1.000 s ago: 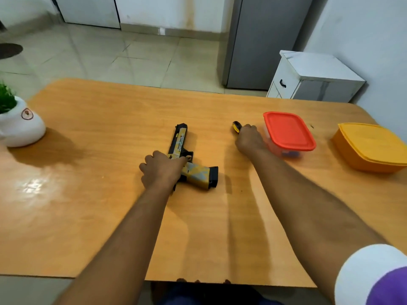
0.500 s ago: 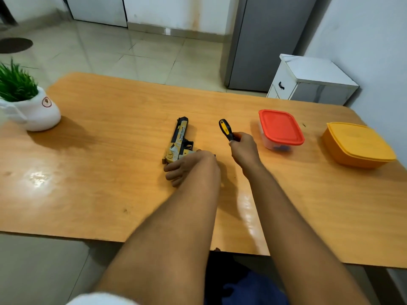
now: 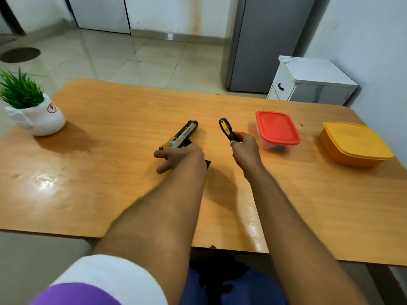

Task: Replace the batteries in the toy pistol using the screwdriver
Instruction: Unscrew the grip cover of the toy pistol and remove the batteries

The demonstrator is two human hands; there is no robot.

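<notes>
The toy pistol [image 3: 182,135], black with yellow-gold markings, lies on the wooden table [image 3: 110,183] with its barrel pointing away from me. My left hand [image 3: 180,156] covers its grip end; two fingers stick out to the left, and the grip itself is hidden under the hand. My right hand [image 3: 244,148] holds a screwdriver [image 3: 225,128] with a black and yellow handle, lifted above the table just right of the pistol. Its shaft is hidden inside my fist.
A clear box with a red lid [image 3: 276,128] stands right of my right hand, something blue inside. An orange lidded container [image 3: 354,144] sits near the table's right edge. A white pot with a green plant [image 3: 33,111] stands far left.
My right hand picked the screwdriver up off the table and brought it toward me. My left hand shifted over the pistol's grip, turning the pistol slightly. The view pulled back.
</notes>
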